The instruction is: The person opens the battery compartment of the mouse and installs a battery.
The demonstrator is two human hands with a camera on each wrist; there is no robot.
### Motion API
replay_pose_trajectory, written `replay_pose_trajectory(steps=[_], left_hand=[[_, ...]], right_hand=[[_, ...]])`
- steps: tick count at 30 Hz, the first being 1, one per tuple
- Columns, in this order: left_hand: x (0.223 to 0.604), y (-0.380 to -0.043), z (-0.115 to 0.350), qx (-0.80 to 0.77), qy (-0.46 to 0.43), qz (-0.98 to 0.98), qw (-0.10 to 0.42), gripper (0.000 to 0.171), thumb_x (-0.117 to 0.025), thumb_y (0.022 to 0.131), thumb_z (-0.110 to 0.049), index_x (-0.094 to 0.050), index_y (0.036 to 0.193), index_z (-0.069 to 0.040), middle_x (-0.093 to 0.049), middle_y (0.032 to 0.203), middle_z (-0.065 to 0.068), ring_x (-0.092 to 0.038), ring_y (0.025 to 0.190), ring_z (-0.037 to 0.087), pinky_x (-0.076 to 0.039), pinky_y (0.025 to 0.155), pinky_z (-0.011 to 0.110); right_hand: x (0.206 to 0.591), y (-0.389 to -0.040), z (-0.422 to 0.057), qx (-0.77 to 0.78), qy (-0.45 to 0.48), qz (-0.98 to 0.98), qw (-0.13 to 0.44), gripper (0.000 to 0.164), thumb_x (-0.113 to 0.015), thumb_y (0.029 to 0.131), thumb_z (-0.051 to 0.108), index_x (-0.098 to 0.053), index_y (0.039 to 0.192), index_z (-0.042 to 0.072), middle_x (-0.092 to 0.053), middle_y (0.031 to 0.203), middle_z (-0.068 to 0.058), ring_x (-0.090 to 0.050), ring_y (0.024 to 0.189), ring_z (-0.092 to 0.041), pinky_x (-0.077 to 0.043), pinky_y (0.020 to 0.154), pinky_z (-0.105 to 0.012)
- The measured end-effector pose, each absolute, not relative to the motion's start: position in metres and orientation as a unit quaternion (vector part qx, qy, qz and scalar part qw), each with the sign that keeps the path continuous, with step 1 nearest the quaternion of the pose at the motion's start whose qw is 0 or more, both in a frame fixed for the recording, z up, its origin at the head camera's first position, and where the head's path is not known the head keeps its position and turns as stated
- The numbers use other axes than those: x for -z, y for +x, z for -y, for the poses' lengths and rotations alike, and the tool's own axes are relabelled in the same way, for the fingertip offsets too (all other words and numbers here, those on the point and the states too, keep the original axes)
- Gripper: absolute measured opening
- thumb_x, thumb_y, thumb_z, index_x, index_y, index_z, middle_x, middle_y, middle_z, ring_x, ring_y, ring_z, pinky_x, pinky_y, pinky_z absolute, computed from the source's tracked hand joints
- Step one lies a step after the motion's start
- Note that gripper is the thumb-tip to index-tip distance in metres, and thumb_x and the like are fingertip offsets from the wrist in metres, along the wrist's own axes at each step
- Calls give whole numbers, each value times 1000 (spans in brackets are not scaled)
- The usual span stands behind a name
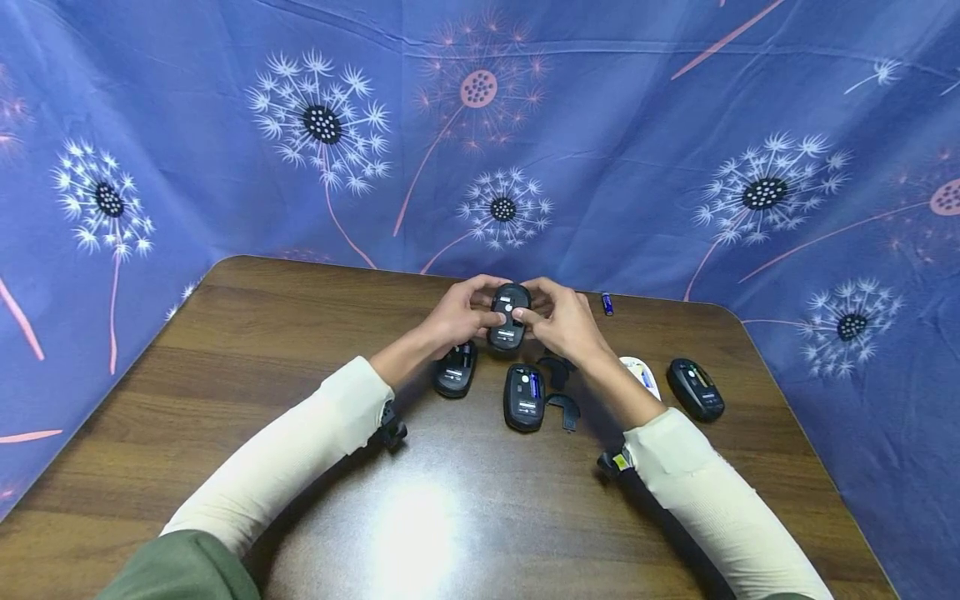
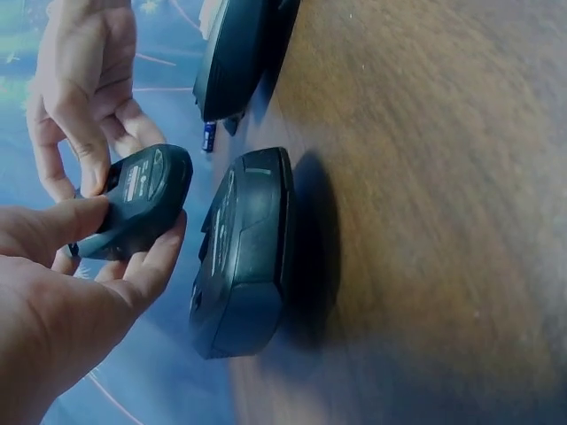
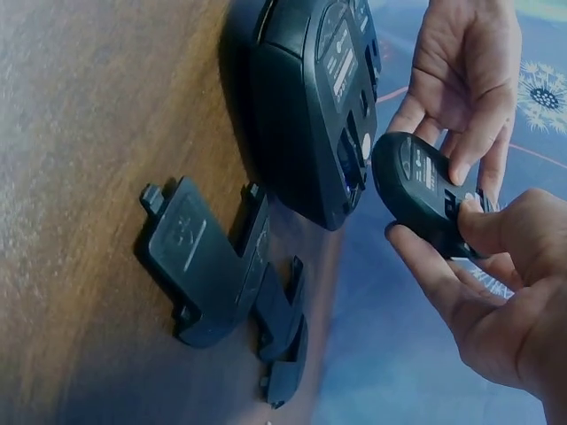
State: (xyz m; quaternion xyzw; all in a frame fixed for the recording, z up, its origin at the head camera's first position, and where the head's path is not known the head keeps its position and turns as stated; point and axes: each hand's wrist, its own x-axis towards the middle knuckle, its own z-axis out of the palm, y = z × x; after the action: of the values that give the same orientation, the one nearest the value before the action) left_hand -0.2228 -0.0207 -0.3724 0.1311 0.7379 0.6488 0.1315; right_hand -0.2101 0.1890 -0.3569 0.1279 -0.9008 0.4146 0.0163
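A black computer mouse [image 1: 507,333] is held up with its underside and label showing. My left hand [image 1: 463,315] grips its left side, thumb on the underside. From the other side my right hand [image 1: 564,318] holds it too, its thumb pressing near a dark recess [image 3: 450,205] that it partly hides. Below the left hand, another black mouse [image 1: 455,373] lies upside down on the table. A third upturned mouse [image 1: 522,408], with blue batteries [image 1: 535,386] in its bay, lies below the held one. Two black battery covers [image 1: 557,372] [image 3: 208,266] lie beside it.
To the right, a white mouse [image 1: 634,366] is partly hidden by the right forearm. Beyond it lies an upturned black mouse [image 1: 696,400] with a battery in its bay. One loose blue battery [image 1: 607,304] is near the table's back edge, before a blue patterned cloth [image 1: 615,167].
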Motion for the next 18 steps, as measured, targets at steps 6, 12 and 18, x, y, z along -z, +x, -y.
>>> replay_pose_trajectory(steps=[6,12,18], left_hand=[[370,-225,24,-647,123,-737,154,65,-75,103,5,-54,164,-6,-70,140,28,-72,106,22,-71,81,31],[372,-225,26,-653,119,-731,160,62,-76,102,6,-58,160,-7,-72,135,27,-73,98,20,-71,77,30],[372,-226,29,-662,118,-727,136,60,-75,102,7,-61,158,-9,-72,130,25,-72,97,18,-72,83,38]], right_hand=[[352,-214,-192,-395,115,911,31,41,-80,106,19,-69,144,8,-77,134,-18,-78,118,-38,-66,104,-54],[345,-221,-197,-458,94,883,55,35,-75,110,16,-70,141,0,-78,123,-24,-78,109,-40,-67,91,-34],[345,-226,-210,-488,53,871,-5,42,-69,114,17,-65,151,-2,-76,124,-26,-82,104,-41,-73,93,-40]])
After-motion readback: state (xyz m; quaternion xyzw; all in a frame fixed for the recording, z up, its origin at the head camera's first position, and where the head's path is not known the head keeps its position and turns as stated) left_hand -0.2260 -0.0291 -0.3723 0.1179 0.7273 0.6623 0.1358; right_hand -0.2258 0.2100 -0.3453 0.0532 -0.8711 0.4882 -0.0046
